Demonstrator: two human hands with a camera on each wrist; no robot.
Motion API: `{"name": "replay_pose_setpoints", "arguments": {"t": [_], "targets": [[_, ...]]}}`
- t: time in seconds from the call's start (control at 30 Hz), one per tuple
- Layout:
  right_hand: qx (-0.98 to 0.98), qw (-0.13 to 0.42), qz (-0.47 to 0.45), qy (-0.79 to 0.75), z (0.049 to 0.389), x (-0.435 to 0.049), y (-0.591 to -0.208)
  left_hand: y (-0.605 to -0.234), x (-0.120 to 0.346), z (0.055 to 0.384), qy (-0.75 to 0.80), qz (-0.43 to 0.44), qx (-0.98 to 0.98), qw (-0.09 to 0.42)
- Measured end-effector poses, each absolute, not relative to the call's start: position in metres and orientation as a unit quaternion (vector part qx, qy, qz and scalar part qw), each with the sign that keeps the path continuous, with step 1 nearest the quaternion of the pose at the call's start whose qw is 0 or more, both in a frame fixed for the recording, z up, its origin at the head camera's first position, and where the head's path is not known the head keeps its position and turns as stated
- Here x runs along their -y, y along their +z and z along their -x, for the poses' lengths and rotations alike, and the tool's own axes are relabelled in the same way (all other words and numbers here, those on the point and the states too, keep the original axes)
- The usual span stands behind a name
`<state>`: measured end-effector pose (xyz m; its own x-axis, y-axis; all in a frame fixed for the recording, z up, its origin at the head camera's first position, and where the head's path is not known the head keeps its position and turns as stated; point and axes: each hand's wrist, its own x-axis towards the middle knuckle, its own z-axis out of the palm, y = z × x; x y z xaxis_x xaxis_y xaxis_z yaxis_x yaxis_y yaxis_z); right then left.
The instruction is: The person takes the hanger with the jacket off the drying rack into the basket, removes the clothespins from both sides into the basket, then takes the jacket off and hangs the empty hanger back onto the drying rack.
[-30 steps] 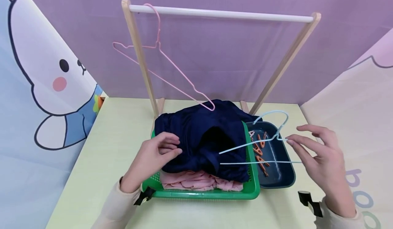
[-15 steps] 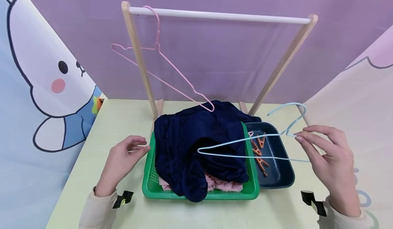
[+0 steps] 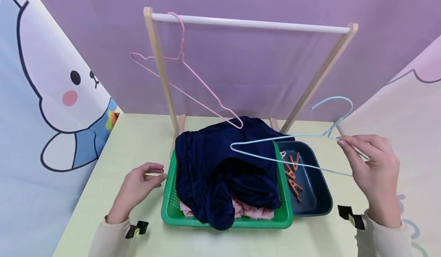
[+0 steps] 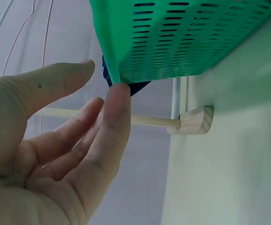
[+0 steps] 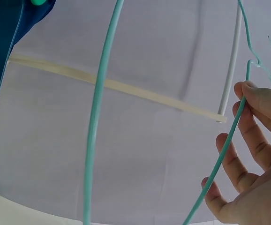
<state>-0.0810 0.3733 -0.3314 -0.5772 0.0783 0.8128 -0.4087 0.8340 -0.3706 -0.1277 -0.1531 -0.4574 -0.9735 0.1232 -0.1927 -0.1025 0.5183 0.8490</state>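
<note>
"One pale yellow-green table: what stands on it?"

"A pale wooden rack with a white rail, along the back edge. Before it, mid-table, a green perforated plastic basket; a dark navy cloth garment lies heaped in it, over pink fabric."

"Toward the table's right edge?"

"A dark blue rectangular tray, just beside the basket."

"Any hangers?"

"A thin pink hanger hangs near the rail's left end. A thin light-blue hanger is held up above tray and basket, hook uppermost."

"Held how?"

"The right hand pinches it between thumb and forefinger, beside the hook's base. The left hand grips nothing, fingers loosely bent, just beside the basket's left rim; I cannot tell whether a fingertip touches."

"Smallest?"

"Orange clips, in the tray's left half."
</note>
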Motion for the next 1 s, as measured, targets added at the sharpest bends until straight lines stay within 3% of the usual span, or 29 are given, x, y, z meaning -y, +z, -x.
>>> {"name": "replay_pose_setpoints", "arguments": {"t": [0.47, 1.0], "targets": [[0.84, 0.469, -0.093, 0.257, 0.127, -0.371, -0.338, -0.466, 0.152, 0.123, 0.557, -0.001, -0.82, 0.131], [0.835, 0.459, -0.109, 0.283, 0.195, -0.335, -0.325, -0.466, 0.149, 0.124, 0.565, -0.003, -0.814, 0.134]]}}
